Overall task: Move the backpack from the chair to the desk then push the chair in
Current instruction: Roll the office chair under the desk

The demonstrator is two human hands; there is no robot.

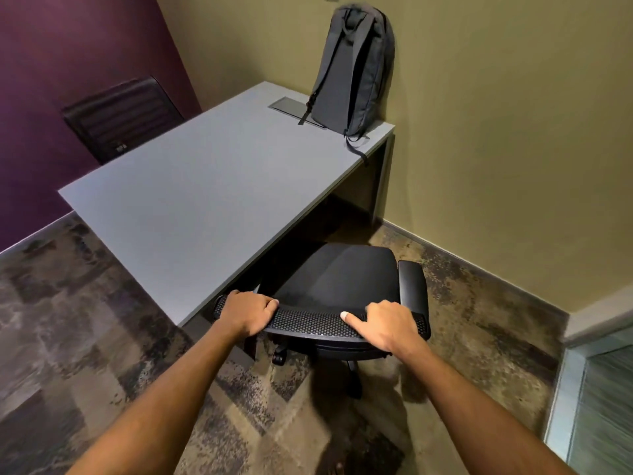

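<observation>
With the backpack point(354, 68) already upright at the worktop's point(191, 200) far corner, I'm on the second step: both hands, left point(248, 311) and right point(385, 323), clasp the chair point(339, 279) back's top. Next, I judge, a straight push toward the worktop.

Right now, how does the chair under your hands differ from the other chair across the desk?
The near chair is on this side of the desk, gripped at its mesh backrest top by the left hand and right hand; the far chair stands untouched against the purple wall. The near chair's seat is still mostly outside the desk edge; the far chair shows only its ribbed back. Both are black.
</observation>
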